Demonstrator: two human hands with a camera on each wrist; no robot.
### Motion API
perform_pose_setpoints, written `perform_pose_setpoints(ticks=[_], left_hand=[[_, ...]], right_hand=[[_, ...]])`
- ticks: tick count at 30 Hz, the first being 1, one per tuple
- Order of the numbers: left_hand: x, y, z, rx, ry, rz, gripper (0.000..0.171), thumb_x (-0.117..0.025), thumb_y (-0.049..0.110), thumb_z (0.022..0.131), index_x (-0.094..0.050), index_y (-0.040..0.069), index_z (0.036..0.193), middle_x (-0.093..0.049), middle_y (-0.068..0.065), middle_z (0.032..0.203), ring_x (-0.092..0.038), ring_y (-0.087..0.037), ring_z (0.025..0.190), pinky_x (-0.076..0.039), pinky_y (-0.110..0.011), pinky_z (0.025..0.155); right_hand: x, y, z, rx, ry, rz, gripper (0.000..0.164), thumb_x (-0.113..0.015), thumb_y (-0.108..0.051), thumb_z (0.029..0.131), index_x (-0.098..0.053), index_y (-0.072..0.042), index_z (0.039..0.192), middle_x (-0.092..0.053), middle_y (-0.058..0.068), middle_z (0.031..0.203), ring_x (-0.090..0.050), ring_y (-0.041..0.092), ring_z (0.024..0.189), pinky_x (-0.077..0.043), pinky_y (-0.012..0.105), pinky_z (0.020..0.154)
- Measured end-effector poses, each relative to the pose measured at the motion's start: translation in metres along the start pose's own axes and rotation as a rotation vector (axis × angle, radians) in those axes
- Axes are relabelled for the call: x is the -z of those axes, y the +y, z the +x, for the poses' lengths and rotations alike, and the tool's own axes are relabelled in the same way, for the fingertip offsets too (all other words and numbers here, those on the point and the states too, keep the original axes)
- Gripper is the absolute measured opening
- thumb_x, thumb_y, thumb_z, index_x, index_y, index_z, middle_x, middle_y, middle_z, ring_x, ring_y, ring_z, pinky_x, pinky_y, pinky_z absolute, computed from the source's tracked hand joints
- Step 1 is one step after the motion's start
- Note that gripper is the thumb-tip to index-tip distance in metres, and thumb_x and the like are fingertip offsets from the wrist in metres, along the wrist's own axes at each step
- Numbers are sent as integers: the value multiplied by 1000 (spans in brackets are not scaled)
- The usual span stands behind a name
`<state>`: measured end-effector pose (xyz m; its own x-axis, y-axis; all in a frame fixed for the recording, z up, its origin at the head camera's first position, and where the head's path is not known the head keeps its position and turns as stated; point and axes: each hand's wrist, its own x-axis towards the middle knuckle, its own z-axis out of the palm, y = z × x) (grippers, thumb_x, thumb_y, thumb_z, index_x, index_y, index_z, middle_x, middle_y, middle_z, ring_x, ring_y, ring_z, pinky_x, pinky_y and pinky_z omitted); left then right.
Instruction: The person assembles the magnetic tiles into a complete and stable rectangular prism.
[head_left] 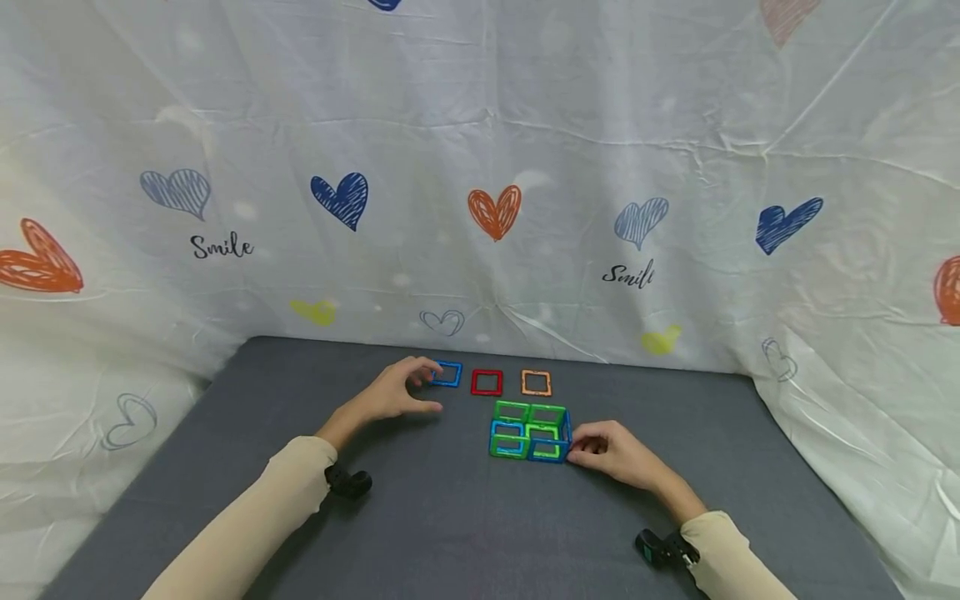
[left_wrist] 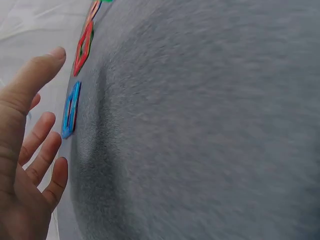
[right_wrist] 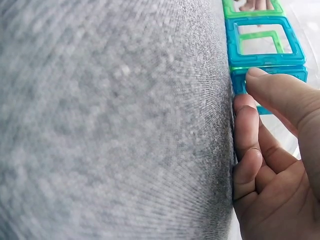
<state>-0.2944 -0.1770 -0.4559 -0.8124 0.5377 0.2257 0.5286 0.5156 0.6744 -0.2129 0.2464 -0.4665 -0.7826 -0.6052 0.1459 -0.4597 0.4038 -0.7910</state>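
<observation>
In the head view, my left hand (head_left: 396, 390) reaches over the table with thumb and fingers apart. Its fingertips are at a flat blue square magnetic tile (head_left: 458, 374); in the left wrist view the hand grips nothing. A low box of green and blue magnetic tiles (head_left: 528, 437) stands to the right, open at the top. My right hand (head_left: 617, 454) holds the box's right front corner with curled fingers. The right wrist view shows the thumb against the edge of a blue side tile (right_wrist: 295, 74), the fingers beside it; their far tips are partly hidden.
Flat on the table (head_left: 435, 517), a red square tile (head_left: 487, 393) and an orange square tile (head_left: 536, 393) lie in a row behind the box. A white curtain (head_left: 555, 275) printed with hearts hangs along the table's back edge.
</observation>
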Motion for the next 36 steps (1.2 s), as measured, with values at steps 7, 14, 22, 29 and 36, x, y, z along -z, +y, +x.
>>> perform_pose_setpoints(ticks=[7,14,22,29,36], left_hand=[[-1,-6,18,98,5,27,56,-90,27,81,-65,10,129,-61,-12,114,-60,-31,101,-49,-50,89],[-1,-9,25,159,26,54,51,-90,24,81,-68,8,124,-63,-11,112,-59,-33,101,-49,-50,90],[-4,-13,32,227,20,117,40,-89,26,82,-73,12,116,-62,-6,107,-58,-27,98,-49,-47,89],[-2,-12,32,208,15,130,18,-85,22,86,-77,13,99,-63,-1,98,-59,-21,89,-50,-44,82],[-5,-15,32,170,9,133,5,-82,16,89,-77,15,91,-63,3,92,-58,-17,85,-49,-39,77]], right_hand=[[0,1,0,3,-2,10,8,-72,-10,96,-76,-11,104,-70,1,91,-64,18,73,-53,29,63],[0,1,0,0,-1,12,8,-73,-9,96,-76,-10,103,-71,2,91,-64,18,73,-53,29,63],[0,2,0,7,-5,13,8,-73,-9,96,-76,-9,103,-71,1,91,-64,16,73,-53,29,63],[-1,0,1,1,-9,22,8,-73,-8,96,-76,-7,103,-70,0,91,-63,15,73,-53,29,63],[0,0,1,3,-7,13,8,-73,-8,96,-75,-8,103,-70,2,91,-63,16,73,-53,29,63]])
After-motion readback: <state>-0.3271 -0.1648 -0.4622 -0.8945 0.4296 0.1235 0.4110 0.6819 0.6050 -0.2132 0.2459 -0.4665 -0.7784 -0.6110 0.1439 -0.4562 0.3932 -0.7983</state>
